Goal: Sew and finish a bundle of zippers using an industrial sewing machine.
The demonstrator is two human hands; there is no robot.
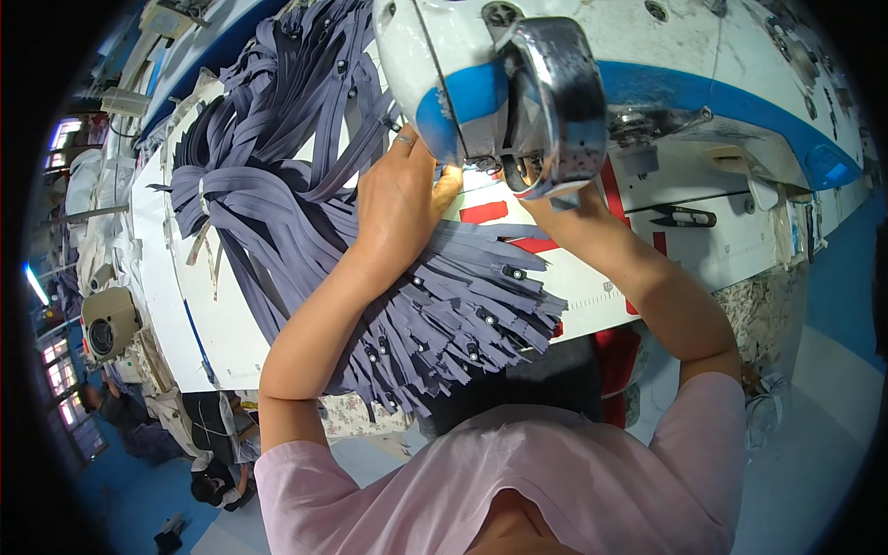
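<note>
A large bundle of grey-purple zippers [277, 208] with dark sliders lies over the left part of the sewing table. A tie gathers it near its left end, and the loose tape ends fan out toward my body. My left hand [398, 194] rests at the bundle's right side, fingers curled down against a zipper, thumb pointing toward the needle area. The white and blue sewing machine [555, 69] stands over the work. Behind its shiny metal front part, my right hand [564, 205] reaches in close to the needle; its fingers are mostly hidden.
Red strips [485, 212] mark the white table top [222, 342]. To the right of the needle lies a small black tool [684, 216]. A beige machine part [109, 322] stands at the far left. Farther off at the lower left, another person [222, 486] is in view.
</note>
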